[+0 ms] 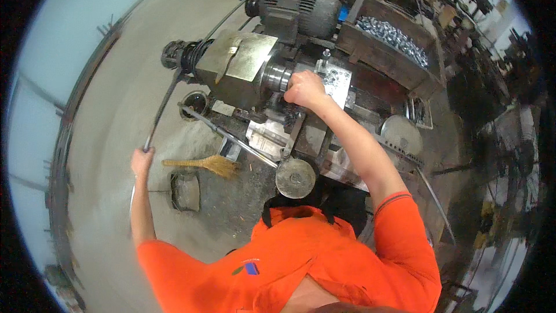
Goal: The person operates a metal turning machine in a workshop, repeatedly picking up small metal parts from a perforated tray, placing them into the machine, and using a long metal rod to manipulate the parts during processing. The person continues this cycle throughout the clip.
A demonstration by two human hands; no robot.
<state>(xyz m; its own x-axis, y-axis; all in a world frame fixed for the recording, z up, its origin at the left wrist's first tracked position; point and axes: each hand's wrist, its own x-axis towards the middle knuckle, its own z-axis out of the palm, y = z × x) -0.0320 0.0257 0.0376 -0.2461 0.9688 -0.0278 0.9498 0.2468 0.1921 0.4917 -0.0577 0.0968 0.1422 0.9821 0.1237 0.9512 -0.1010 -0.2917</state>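
Observation:
My left hand (142, 162) is wrapped round a long metal lever rod (160, 110), which runs up to the left end of a small lathe (234, 84). At the lathe's shiny round chuck (276, 78), my right hand (304, 88) is closed with its fingers curled against the chuck's front face. Whatever those fingers hold, if anything, is hidden. Just right of this hand sits a bright metal block (337, 81) with dark specks on it. A slanting metal handle (231, 138) and a round handwheel (295, 178) lie nearer to me.
Behind the lathe stands a finned electric motor (301, 13). A metal bin (370, 52) of small shiny parts (394, 39) is at the far right, with a second round disc (401, 135) nearer. A straw broom (202, 164) and a dark container (185, 191) are on the floor at left.

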